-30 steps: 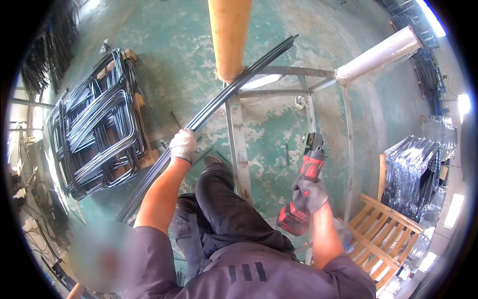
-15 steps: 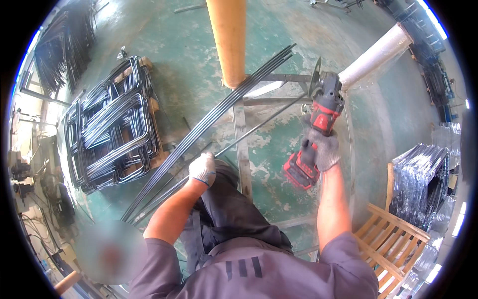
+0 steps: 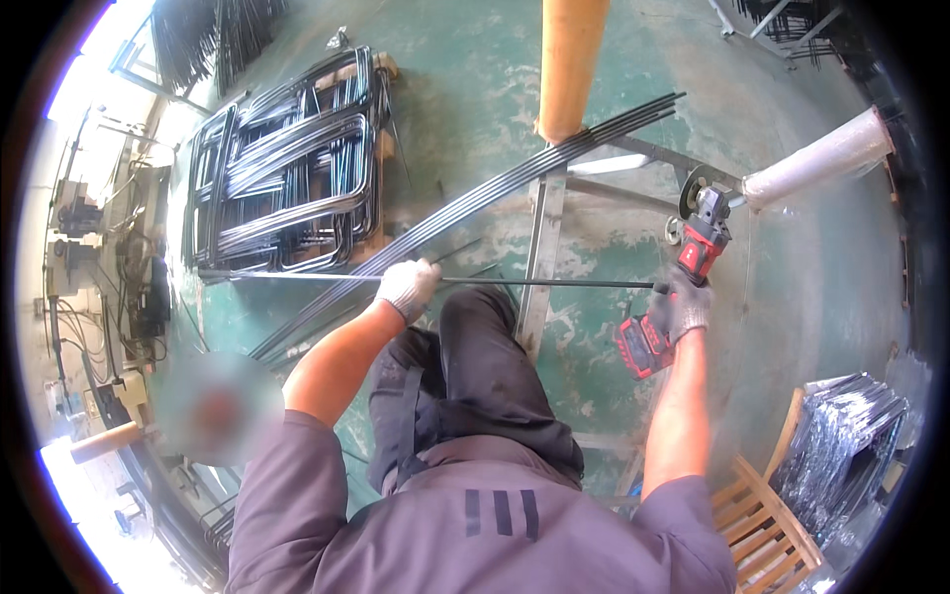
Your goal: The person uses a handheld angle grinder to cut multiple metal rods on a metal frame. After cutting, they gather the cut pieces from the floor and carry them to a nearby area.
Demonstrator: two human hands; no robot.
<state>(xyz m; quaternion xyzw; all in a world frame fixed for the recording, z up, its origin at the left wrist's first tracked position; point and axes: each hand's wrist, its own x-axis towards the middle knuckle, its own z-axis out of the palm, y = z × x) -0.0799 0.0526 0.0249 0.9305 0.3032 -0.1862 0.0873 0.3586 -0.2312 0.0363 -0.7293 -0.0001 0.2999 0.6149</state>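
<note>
Green, worn shop floor, paint patchy. Bent dark tube frames stacked on a pallet at left. Slatted wooden pallet and film-wrapped pieces seen at lower right.

Metal stand set in front of the person. Bundle of long dark rods laid slantwise across it, just by the foot of a yellow cylinder. White film-covered roll held at the stand's right end.

Single thin rod held roughly level across the stand, passed over the bundle. It is clasped by the left hand, white glove, grip closed round it. Red-and-black angle grinder held in the right hand, grey glove, grip wrapped round the body, disc pointed away. Rod's right end is seen right beside that glove; contact can't be told.
</note>
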